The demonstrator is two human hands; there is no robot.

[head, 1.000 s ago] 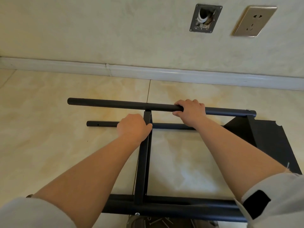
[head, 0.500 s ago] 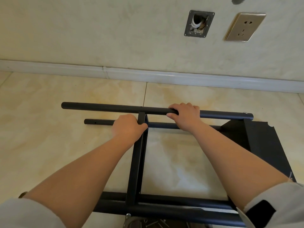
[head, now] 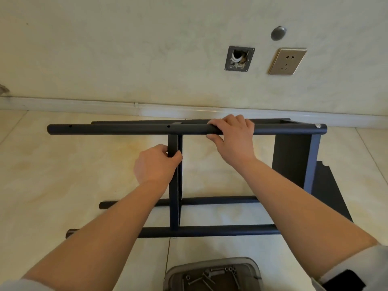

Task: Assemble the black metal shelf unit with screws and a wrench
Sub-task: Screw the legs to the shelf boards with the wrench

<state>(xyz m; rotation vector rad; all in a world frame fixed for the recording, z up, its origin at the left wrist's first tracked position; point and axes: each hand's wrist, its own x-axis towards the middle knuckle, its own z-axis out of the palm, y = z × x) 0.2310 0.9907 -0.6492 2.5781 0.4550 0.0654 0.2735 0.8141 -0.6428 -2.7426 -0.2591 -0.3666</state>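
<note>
Hands now hold a lifted frame: the right hand wraps the long black metal tube, the left hand grips the flat black crossbar. Half a second ago the unit lay flatter; now raised above the tiled floor, near the grey screw tray, probably ready for bolting.

Shelf frame lying on the floor, before the wall. Nearer than the frame, a tray holding screws. Right of the frame, touching it, a flat panel. Beyond the frame, on the wall, a socket.
</note>
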